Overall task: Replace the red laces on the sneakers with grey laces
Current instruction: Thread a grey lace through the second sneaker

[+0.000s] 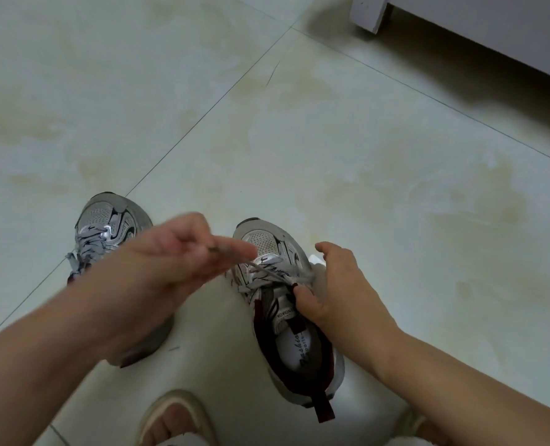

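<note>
Fingers [202, 249] of left hand [173, 255] pinch grey lace [267, 272] end, drawing it taut up-left from shoe [283, 284]. Right hand [334, 284] grips that shoe's tongue area, likely steadying it. Second shoe [106, 226], already grey-laced, sits behind left fingers on floor [363, 156].

Two silver sneakers [286, 304] upright on floor, grey laces [267, 272] partly threaded.
</note>
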Demonstrator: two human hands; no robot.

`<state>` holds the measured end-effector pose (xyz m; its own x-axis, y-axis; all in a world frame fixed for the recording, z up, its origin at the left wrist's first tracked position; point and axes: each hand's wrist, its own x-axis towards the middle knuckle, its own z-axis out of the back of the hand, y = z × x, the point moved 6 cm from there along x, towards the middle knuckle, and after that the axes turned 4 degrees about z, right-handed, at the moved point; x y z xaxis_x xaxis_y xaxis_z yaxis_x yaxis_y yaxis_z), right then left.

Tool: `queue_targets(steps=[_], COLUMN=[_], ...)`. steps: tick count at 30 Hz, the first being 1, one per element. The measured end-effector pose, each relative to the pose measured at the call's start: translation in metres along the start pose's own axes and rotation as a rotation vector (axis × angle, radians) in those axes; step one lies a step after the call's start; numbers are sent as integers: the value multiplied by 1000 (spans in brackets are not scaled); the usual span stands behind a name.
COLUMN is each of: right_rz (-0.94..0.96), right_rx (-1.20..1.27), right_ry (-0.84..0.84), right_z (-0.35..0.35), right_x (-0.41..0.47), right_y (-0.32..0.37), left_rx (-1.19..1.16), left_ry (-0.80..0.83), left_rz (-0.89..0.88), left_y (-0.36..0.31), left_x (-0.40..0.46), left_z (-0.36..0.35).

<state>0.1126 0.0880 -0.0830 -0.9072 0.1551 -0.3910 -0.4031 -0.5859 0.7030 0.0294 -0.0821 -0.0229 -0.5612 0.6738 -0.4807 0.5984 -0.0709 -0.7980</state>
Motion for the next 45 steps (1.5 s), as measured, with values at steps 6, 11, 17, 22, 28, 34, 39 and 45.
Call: queue_targets(steps=[6, 11, 17, 22, 28, 34, 39, 45], right_rz=[-65, -12, 31, 19, -294, -162, 130, 403], right_rx=[49, 76, -19, 15, 693, 393, -2, -455], right_ry=[13, 11, 30, 133, 318, 328, 213, -20], right_z=[-4, -1, -3, -7, -21, -16, 1, 14], right_x=[-3, 5, 20, 32, 37, 45, 49, 37], right_y=[-5, 3, 22, 26, 20, 21, 37, 55], left_rx=[-522, 212, 1088, 1106, 994, 1041, 1122, 1364], left_ry=[36, -225, -480, -499, -493, -573, -549, -657], left_rz=[-4, 148, 74, -45, -64, -86, -62, -229], left_y=[-29, 17, 51, 58, 65, 64, 78, 56], left_x=[-24, -9, 18, 19, 13, 13, 11, 13], left_z=[28, 5, -8, -9, -13, -12, -23, -28])
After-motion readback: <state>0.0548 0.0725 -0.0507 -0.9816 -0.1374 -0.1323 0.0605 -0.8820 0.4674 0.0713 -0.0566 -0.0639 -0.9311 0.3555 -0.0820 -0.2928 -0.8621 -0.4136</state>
